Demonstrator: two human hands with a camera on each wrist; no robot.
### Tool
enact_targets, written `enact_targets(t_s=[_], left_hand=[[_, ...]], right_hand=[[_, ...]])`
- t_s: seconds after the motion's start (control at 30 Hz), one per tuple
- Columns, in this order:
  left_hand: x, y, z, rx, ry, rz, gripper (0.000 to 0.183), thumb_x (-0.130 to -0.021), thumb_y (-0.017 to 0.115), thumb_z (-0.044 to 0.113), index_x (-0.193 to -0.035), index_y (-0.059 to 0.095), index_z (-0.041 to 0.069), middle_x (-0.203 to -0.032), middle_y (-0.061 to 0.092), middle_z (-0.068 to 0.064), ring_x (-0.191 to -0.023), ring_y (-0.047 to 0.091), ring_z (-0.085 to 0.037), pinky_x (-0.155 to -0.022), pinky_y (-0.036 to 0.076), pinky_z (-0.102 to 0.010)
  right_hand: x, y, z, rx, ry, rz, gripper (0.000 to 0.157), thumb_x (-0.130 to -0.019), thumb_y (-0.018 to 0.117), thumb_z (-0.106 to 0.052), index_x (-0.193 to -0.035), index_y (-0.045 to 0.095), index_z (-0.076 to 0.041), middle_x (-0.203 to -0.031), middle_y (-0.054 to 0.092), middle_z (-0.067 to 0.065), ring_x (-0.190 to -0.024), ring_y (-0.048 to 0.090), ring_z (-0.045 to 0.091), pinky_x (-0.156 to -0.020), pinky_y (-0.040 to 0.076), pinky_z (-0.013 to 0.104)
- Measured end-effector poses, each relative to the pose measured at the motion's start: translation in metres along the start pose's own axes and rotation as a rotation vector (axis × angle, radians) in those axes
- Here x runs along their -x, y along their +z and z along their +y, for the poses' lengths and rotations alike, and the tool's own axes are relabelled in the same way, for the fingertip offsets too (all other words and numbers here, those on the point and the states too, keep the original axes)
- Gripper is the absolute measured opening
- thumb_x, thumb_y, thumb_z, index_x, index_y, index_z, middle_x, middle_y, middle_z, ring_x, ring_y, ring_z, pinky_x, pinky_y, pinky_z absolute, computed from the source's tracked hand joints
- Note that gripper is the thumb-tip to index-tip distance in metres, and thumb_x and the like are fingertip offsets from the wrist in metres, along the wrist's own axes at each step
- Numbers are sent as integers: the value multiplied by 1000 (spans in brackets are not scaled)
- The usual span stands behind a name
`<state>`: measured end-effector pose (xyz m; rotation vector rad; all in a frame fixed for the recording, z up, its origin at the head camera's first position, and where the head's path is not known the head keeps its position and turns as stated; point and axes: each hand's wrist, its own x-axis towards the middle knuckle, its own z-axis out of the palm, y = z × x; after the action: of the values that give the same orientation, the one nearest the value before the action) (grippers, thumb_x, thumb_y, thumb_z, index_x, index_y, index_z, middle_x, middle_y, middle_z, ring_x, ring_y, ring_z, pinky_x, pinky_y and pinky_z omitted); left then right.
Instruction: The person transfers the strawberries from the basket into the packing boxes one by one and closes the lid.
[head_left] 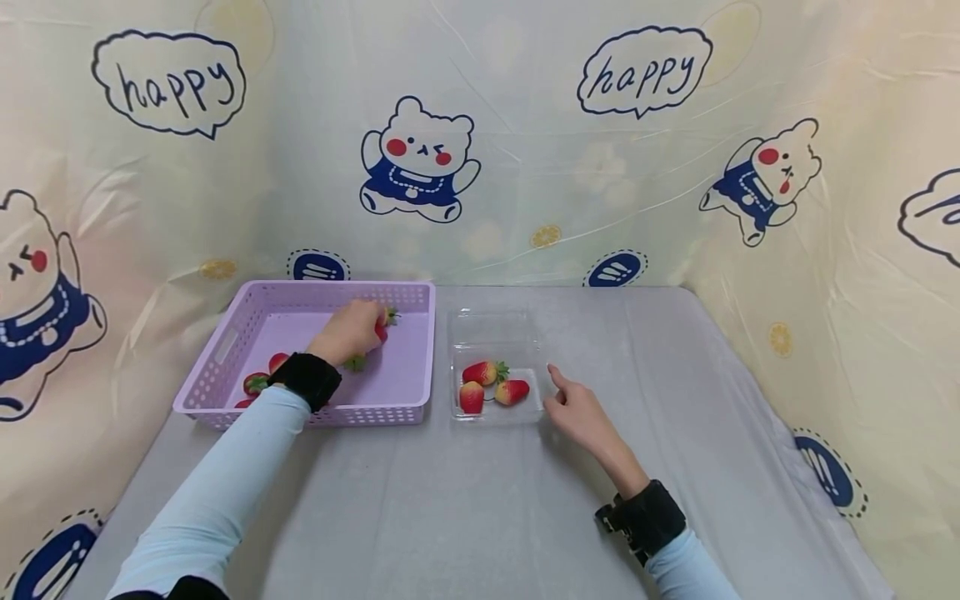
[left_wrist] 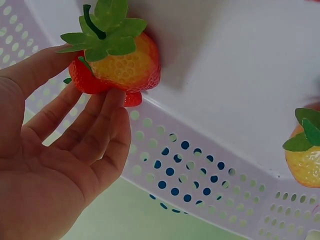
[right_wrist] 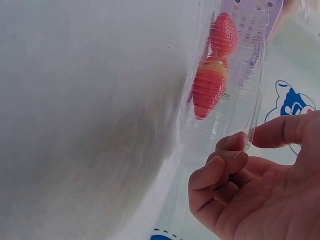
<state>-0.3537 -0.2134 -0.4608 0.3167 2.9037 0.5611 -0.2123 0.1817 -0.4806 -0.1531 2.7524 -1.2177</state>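
My left hand (head_left: pixel 351 330) reaches into a purple basket (head_left: pixel 426 350). In the left wrist view its thumb and fingertips close round a strawberry (left_wrist: pixel 132 65) with a yellow shoulder and green leaves. Another red strawberry (left_wrist: pixel 84 77) sits right beside it, partly covered by it. My right hand (head_left: pixel 583 417) pinches the right edge of a clear plastic box (head_left: pixel 497 419) between thumb and index finger; the other fingers are curled. Inside the box lie three strawberries, one at the back (head_left: pixel 480 372), one at front left (head_left: pixel 471 398) and one at right (head_left: pixel 513 392).
More strawberries (head_left: pixel 256 383) lie in the basket's front left, partly behind my left forearm. One with green leaves (head_left: pixel 355 363) lies below my left hand. The box's open lid (head_left: pixel 491 327) leans away at the back. A grey cloth (head_left: pixel 465 508) covers the table; a printed curtain (head_left: pixel 525 183) hangs behind.
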Motion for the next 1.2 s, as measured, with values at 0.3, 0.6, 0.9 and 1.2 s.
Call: enact_targets(t_s=[0.3, 0.6, 0.9, 1.2], left_hand=[[2, -1, 0, 13, -2, -9, 16, -94, 74, 0, -108, 66, 1, -105, 63, -18, -94, 60, -36, -81, 53, -43], [8, -7, 5, 24, 24, -4, 16, -95, 73, 2, -110, 67, -1, -105, 64, -18, -91, 61, -35, -79, 54, -43], [11, -9, 7, 38, 21, 12, 24, -95, 76, 6, -117, 69, -1, -107, 66, -18, -90, 63, -34, -80, 58, -43], [11, -12, 7, 26, 35, 11, 32, -95, 76, 7, -124, 67, -3, -111, 67, -20, -94, 62, -36, -84, 59, -48]], right_hand=[[0, -2, -1, -1, -1, -1, 61, -98, 54, -10, -158, 42, 2, -63, 38, -1, -54, 33, 14, -53, 30, 28], [0, -1, -1, 9, 12, -3, 62, -98, 54, -10, -158, 42, 2, -64, 39, -1, -55, 35, 15, -54, 31, 28], [0, -1, -1, 1, 3, -2, 62, -99, 54, -9, -159, 41, 1, -63, 38, -2, -54, 33, 14, -54, 31, 28], [-1, 0, -1, -3, 10, -6, 61, -100, 54, -9, -159, 42, 1, -63, 38, -1, -54, 34, 15, -54, 31, 28]])
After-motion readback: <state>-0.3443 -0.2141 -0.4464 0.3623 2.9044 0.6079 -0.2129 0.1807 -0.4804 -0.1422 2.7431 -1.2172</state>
